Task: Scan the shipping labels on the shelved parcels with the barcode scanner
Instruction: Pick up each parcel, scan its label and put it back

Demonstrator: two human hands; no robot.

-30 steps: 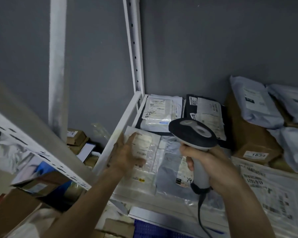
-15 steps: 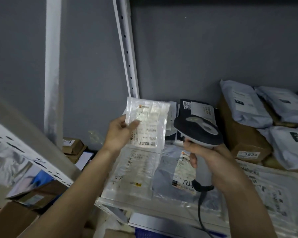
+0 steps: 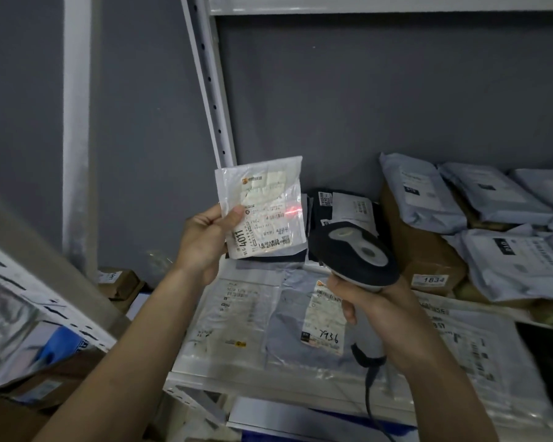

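A small clear plastic parcel point(image 3: 262, 207) stands upright above the shelf point(image 3: 268, 382), pinched at its left edge by the left hand point(image 3: 201, 240). A red scan line glows on its shipping label point(image 3: 264, 228), right of the thumb. The right hand point(image 3: 375, 309) grips the barcode scanner point(image 3: 353, 253) just beside it.

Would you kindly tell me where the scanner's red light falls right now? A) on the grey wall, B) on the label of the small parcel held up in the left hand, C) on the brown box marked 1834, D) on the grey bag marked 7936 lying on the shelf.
B: the red glow sits on the label of the small parcel that the left hand holds up, with the scanner in the right hand aimed at it.
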